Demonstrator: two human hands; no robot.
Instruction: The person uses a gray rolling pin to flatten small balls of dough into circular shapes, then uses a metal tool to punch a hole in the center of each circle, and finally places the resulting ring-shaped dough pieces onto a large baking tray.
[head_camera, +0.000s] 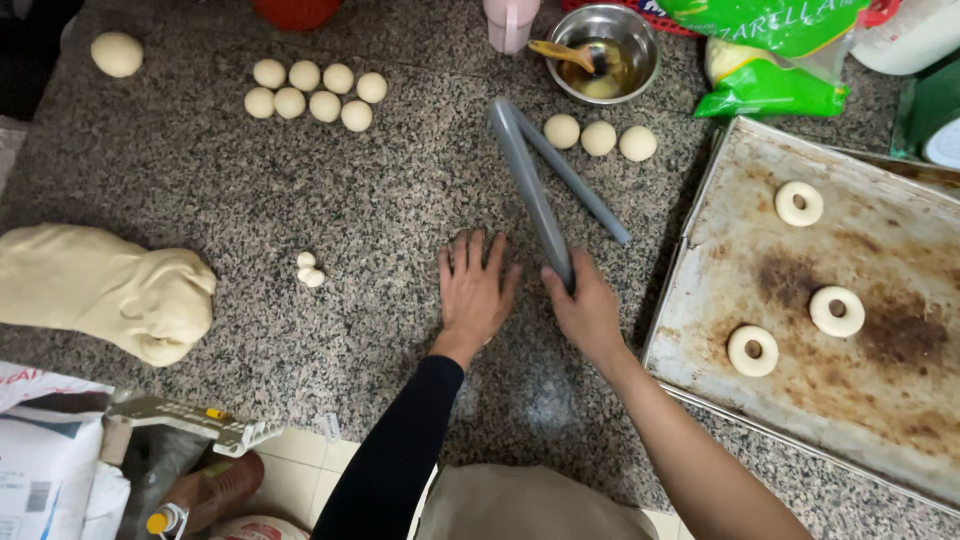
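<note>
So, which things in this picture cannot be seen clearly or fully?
- Under the left hand: the flat palm covers the counter, so any dough there is hidden.
- Bowl: its contents are too unclear to tell.
- Red thing and pink cup: cut off by the top edge.
- Tray: its right part runs out of frame.
- Right hand: it covers the lower end of the grey tongs.
</note>
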